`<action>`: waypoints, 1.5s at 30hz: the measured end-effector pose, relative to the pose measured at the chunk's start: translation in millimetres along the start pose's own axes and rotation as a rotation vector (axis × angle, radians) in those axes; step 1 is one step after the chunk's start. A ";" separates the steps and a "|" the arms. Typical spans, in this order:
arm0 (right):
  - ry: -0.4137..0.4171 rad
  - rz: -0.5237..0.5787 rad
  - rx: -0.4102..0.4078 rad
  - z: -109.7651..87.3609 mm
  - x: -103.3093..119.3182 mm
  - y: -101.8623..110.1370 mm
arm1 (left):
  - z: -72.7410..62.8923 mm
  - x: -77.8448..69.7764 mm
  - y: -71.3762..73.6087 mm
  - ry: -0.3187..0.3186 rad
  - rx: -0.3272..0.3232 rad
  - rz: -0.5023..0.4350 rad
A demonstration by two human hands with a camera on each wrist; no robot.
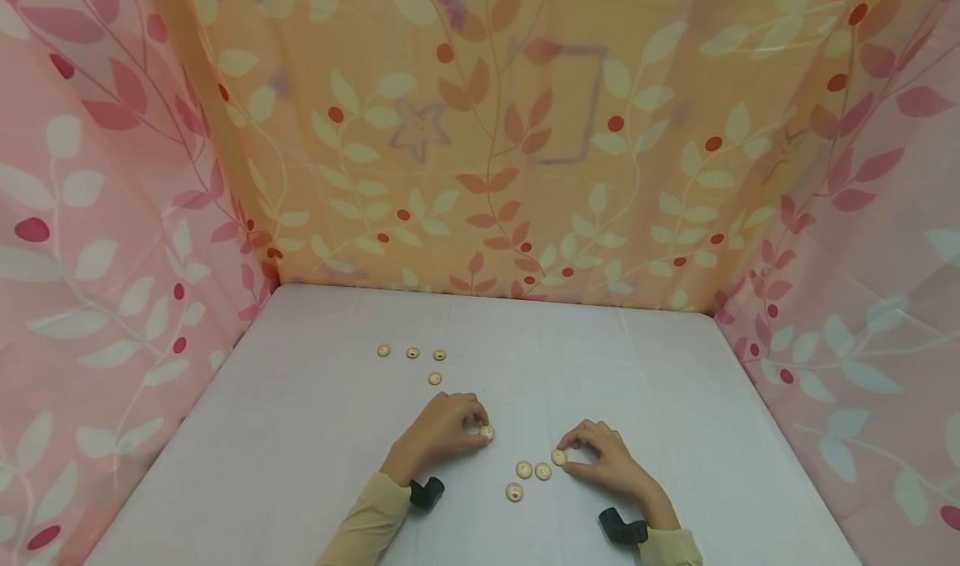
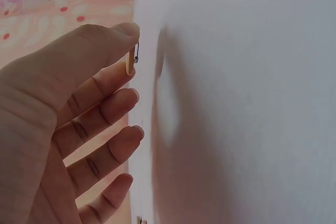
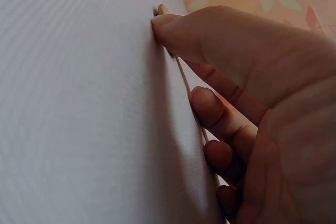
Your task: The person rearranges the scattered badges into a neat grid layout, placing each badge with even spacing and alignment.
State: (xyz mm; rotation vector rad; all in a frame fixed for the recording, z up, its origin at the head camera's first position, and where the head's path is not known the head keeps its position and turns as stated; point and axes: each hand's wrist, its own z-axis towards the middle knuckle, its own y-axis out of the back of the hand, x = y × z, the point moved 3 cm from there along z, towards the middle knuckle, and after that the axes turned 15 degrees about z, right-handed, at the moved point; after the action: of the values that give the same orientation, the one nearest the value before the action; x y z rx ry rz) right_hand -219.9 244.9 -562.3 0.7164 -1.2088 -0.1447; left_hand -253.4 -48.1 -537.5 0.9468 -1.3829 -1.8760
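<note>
My left hand (image 1: 447,424) pinches a small round wooden pin badge (image 1: 487,433) between thumb and fingers. In the left wrist view that badge (image 2: 130,62) is seen edge-on, a metal pin on its back, held just off the white surface. To the right, my right hand (image 1: 606,458) has thumb and forefinger on another round badge (image 1: 559,458) at the table. The right wrist view shows the thumb of that hand (image 3: 226,61) low against the cloth, hiding most of what it holds. Beside it lie three similar badges (image 1: 524,469), their face marks too small to read.
Farther back on the white table (image 1: 600,366), three badges lie in a row, the middle one (image 1: 412,353) between two others, with one more badge (image 1: 435,378) just in front. Floral curtains (image 1: 465,132) stand along the back and both sides. Each wrist wears a black device (image 1: 622,528).
</note>
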 end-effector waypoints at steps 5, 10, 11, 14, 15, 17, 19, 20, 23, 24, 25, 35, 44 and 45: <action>0.006 0.006 0.000 0.6 0.6 0.0 | -0.4 10.7 4.4 0.022 -0.012 0.004; 0.002 0.006 -0.001 0.8 1.1 0.2 | -2.5 20.0 9.0 0.042 -0.041 0.027; 0.003 0.005 0.000 0.8 1.1 0.2 | -3.2 21.7 10.4 0.047 -0.050 0.025; 0.008 0.007 0.000 0.5 1.4 0.1 | -5.5 27.3 13.3 0.067 -0.065 0.022; 0.008 0.009 0.001 0.4 1.5 0.1 | -6.3 29.2 14.4 0.075 -0.068 0.016; 0.005 0.013 0.004 0.2 1.8 0.1 | -7.3 33.0 15.9 0.087 -0.074 0.015; 0.004 0.016 0.007 0.3 1.8 0.1 | -7.9 37.5 16.4 0.107 -0.076 0.015; 0.005 0.019 0.008 0.4 1.9 0.2 | -8.2 39.8 16.6 0.116 -0.078 0.015; 0.006 0.017 0.011 0.6 1.2 0.0 | -9.7 46.8 16.2 0.143 -0.088 0.004; 0.007 0.016 0.010 0.5 1.0 -0.2 | -10.5 48.9 16.4 0.152 -0.094 -0.007; 0.009 0.013 0.009 0.4 1.0 -0.2 | -11.4 50.6 16.8 0.156 -0.103 -0.016; 0.041 0.019 0.005 -0.2 1.3 1.5 | -17.0 68.6 23.8 0.230 -0.166 -0.072; 0.040 0.015 0.005 0.3 1.7 1.3 | -23.3 84.5 28.2 0.334 -0.179 -0.068; 0.040 0.014 0.006 0.6 1.8 1.1 | -24.2 85.8 28.9 0.343 -0.183 -0.072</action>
State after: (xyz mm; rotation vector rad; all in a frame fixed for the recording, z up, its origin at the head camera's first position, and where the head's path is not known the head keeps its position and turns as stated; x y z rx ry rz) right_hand -220.1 244.7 -560.1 0.7132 -1.1759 -0.1142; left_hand -279.0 -138.0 -530.4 1.1716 -0.9700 -1.7558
